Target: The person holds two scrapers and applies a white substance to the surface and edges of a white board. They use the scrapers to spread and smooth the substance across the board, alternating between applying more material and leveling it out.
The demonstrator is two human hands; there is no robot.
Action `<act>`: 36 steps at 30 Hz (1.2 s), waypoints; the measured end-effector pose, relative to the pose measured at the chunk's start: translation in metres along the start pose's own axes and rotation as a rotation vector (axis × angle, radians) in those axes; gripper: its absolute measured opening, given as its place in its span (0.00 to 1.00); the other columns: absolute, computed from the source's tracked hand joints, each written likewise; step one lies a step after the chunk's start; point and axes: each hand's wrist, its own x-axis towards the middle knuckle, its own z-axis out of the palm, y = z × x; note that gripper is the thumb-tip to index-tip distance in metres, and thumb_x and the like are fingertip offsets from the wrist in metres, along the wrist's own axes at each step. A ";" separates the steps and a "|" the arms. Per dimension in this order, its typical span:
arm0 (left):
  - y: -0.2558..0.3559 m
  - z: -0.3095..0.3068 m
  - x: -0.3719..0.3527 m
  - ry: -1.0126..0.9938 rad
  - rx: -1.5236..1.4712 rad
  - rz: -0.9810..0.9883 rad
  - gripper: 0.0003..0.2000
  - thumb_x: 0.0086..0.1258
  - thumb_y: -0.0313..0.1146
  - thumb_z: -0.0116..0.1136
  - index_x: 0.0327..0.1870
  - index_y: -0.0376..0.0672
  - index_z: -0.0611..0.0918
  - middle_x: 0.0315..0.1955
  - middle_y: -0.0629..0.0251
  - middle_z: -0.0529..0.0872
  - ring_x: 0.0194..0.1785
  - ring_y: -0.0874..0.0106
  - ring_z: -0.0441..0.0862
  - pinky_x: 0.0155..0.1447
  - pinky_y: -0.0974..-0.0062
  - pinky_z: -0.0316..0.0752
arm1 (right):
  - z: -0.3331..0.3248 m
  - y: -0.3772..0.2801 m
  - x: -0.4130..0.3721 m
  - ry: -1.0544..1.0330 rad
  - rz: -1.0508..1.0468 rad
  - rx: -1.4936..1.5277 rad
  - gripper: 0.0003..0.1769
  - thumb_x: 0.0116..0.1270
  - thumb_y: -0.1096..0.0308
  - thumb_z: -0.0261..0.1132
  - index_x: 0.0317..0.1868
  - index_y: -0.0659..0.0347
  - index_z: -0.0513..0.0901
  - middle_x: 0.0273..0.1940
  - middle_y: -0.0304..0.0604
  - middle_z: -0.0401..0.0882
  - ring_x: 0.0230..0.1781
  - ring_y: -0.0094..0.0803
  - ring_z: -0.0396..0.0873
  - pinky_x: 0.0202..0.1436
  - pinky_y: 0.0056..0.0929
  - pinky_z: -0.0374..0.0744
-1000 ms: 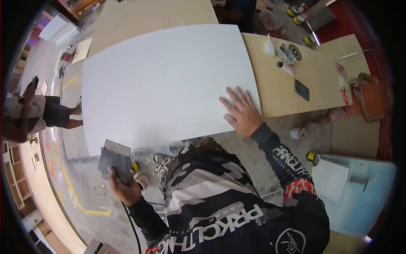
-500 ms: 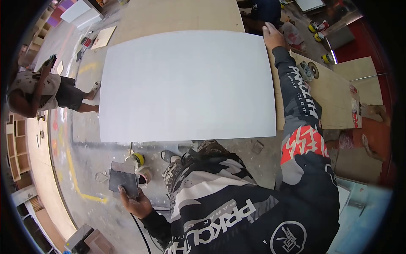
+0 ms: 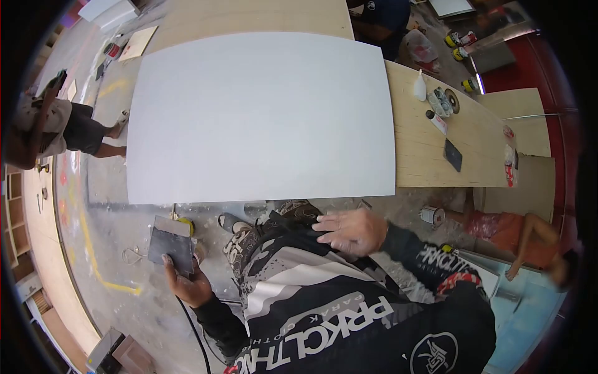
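In my left hand (image 3: pixel 190 285) is a dark, flat square plate (image 3: pixel 168 244) with a paler grey strip along its top edge. The fingers pinch its lower corner, and it is held out over the floor, away from the panel. My right hand (image 3: pixel 352 232) hovers in front of my shirt near the waist, with its fingers stretched out and nothing seen in them. Beyond both hands lies a large white panel (image 3: pixel 261 118), its near edge just past my waist.
On the plywood bench (image 3: pixel 411 168) at right lie a white squeeze bottle (image 3: pixel 420 86), a tube (image 3: pixel 436 121), a grinder (image 3: pixel 443 101) and a dark flat piece (image 3: pixel 453 154). People are at left (image 3: pixel 87 129), right (image 3: pixel 498 230) and back (image 3: pixel 383 25). A can (image 3: pixel 432 215) stands on the floor.
My right hand has left the panel's far right corner and come back to my waist. The left hand still holds the dark plate. The view has shifted, showing more of the bench.
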 end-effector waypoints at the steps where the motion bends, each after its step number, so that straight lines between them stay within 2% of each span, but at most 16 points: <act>1: -0.003 0.005 0.003 -0.006 0.115 0.091 0.20 0.69 0.35 0.58 0.60 0.39 0.75 0.54 0.61 0.78 0.52 0.70 0.79 0.49 0.76 0.78 | -0.002 -0.001 0.000 0.006 0.007 -0.003 0.19 0.69 0.60 0.61 0.52 0.65 0.82 0.58 0.52 0.78 0.63 0.48 0.73 0.68 0.42 0.69; 3: -0.007 0.014 0.009 -0.031 0.242 0.178 0.18 0.70 0.41 0.58 0.55 0.40 0.78 0.45 0.64 0.84 0.45 0.72 0.83 0.44 0.75 0.78 | -0.011 0.006 0.001 0.510 0.141 -0.293 0.18 0.67 0.67 0.61 0.55 0.66 0.80 0.59 0.54 0.77 0.62 0.49 0.74 0.65 0.39 0.73; 5: -0.011 0.023 0.014 -0.097 0.266 0.184 0.18 0.71 0.39 0.56 0.58 0.39 0.76 0.51 0.60 0.81 0.51 0.70 0.81 0.49 0.73 0.78 | -0.039 0.030 0.007 0.769 0.256 -0.547 0.21 0.65 0.70 0.62 0.58 0.67 0.77 0.60 0.57 0.75 0.64 0.53 0.71 0.67 0.40 0.70; 7: -0.012 0.035 0.015 -0.090 0.322 0.218 0.19 0.72 0.36 0.54 0.60 0.38 0.75 0.57 0.57 0.77 0.58 0.68 0.78 0.53 0.71 0.78 | -0.052 0.057 0.006 0.823 0.368 -0.780 0.28 0.66 0.62 0.62 0.64 0.67 0.72 0.66 0.61 0.66 0.68 0.58 0.63 0.71 0.49 0.63; 8: -0.013 0.034 0.017 -0.166 0.376 0.283 0.21 0.70 0.33 0.56 0.62 0.36 0.74 0.59 0.58 0.76 0.59 0.69 0.76 0.53 0.72 0.77 | -0.039 0.061 0.006 0.834 0.373 -0.760 0.28 0.66 0.62 0.62 0.64 0.67 0.72 0.66 0.61 0.66 0.68 0.58 0.63 0.71 0.49 0.63; 10: -0.010 0.049 0.009 -0.169 0.435 0.328 0.22 0.71 0.36 0.55 0.63 0.36 0.74 0.60 0.62 0.76 0.57 0.72 0.77 0.47 0.75 0.76 | -0.012 0.058 0.023 0.584 0.621 -0.977 0.33 0.67 0.54 0.60 0.67 0.65 0.68 0.70 0.63 0.57 0.72 0.63 0.54 0.73 0.59 0.54; 11: -0.008 0.056 0.005 -0.169 0.464 0.350 0.23 0.71 0.38 0.55 0.64 0.36 0.74 0.60 0.64 0.77 0.55 0.73 0.77 0.45 0.76 0.75 | 0.014 0.046 0.029 0.544 0.485 -0.888 0.36 0.67 0.49 0.58 0.68 0.63 0.66 0.72 0.65 0.52 0.73 0.63 0.51 0.73 0.64 0.49; 13: -0.001 0.064 0.000 -0.242 0.207 0.130 0.21 0.71 0.36 0.56 0.62 0.37 0.76 0.57 0.64 0.79 0.52 0.74 0.78 0.43 0.76 0.75 | 0.040 0.016 0.037 0.286 0.002 -0.516 0.26 0.64 0.52 0.63 0.57 0.61 0.79 0.68 0.58 0.65 0.71 0.58 0.59 0.74 0.57 0.55; 15: 0.004 0.070 -0.007 -0.259 0.194 0.102 0.17 0.71 0.37 0.56 0.56 0.39 0.78 0.50 0.66 0.82 0.48 0.74 0.81 0.41 0.76 0.75 | 0.039 0.001 0.040 0.186 -0.151 -0.193 0.20 0.64 0.57 0.65 0.51 0.60 0.83 0.66 0.55 0.69 0.70 0.57 0.62 0.73 0.53 0.58; 19: 0.011 0.050 -0.007 -0.129 0.180 0.136 0.11 0.71 0.38 0.57 0.48 0.42 0.80 0.41 0.68 0.85 0.39 0.75 0.82 0.36 0.76 0.75 | -0.026 0.055 0.037 0.727 0.274 -0.623 0.27 0.67 0.58 0.63 0.63 0.58 0.74 0.69 0.60 0.63 0.69 0.60 0.61 0.73 0.54 0.58; 23: 0.016 0.032 -0.014 -0.089 0.143 0.114 0.13 0.71 0.37 0.56 0.52 0.43 0.78 0.42 0.67 0.84 0.40 0.75 0.81 0.36 0.77 0.74 | -0.075 0.140 0.024 0.660 0.585 -0.993 0.34 0.71 0.47 0.54 0.71 0.56 0.63 0.72 0.62 0.54 0.72 0.66 0.52 0.73 0.62 0.50; 27: 0.023 -0.002 -0.022 -0.003 0.082 0.162 0.12 0.71 0.36 0.55 0.52 0.43 0.79 0.42 0.69 0.84 0.41 0.76 0.81 0.37 0.78 0.75 | -0.097 0.170 0.079 0.651 0.601 -1.074 0.36 0.72 0.42 0.50 0.73 0.56 0.61 0.73 0.62 0.52 0.73 0.65 0.50 0.73 0.64 0.48; 29: 0.024 -0.019 -0.027 0.065 0.080 0.183 0.10 0.71 0.39 0.57 0.46 0.44 0.80 0.37 0.69 0.85 0.37 0.77 0.82 0.34 0.78 0.72 | -0.106 0.180 0.120 0.647 0.757 -1.157 0.39 0.72 0.38 0.46 0.74 0.55 0.59 0.73 0.63 0.51 0.73 0.64 0.48 0.72 0.66 0.45; 30: 0.022 -0.022 -0.031 0.183 0.048 0.187 0.08 0.71 0.38 0.57 0.43 0.46 0.80 0.34 0.72 0.84 0.33 0.79 0.81 0.32 0.79 0.72 | -0.110 0.189 0.142 0.659 0.752 -1.166 0.41 0.71 0.35 0.44 0.74 0.55 0.58 0.74 0.63 0.50 0.74 0.64 0.47 0.73 0.65 0.45; 33: 0.012 -0.047 -0.033 0.163 -0.055 0.144 0.07 0.70 0.36 0.57 0.44 0.46 0.80 0.36 0.71 0.86 0.34 0.76 0.82 0.34 0.78 0.75 | -0.107 0.200 0.219 0.637 0.679 -1.190 0.41 0.70 0.35 0.45 0.74 0.54 0.59 0.74 0.62 0.51 0.74 0.62 0.48 0.72 0.66 0.45; 36: 0.015 -0.044 -0.038 0.213 -0.041 0.179 0.07 0.71 0.38 0.57 0.41 0.47 0.80 0.34 0.72 0.84 0.33 0.78 0.80 0.33 0.79 0.69 | -0.070 0.164 0.303 0.618 0.564 -1.161 0.39 0.69 0.37 0.47 0.73 0.52 0.61 0.74 0.60 0.51 0.74 0.61 0.49 0.72 0.67 0.46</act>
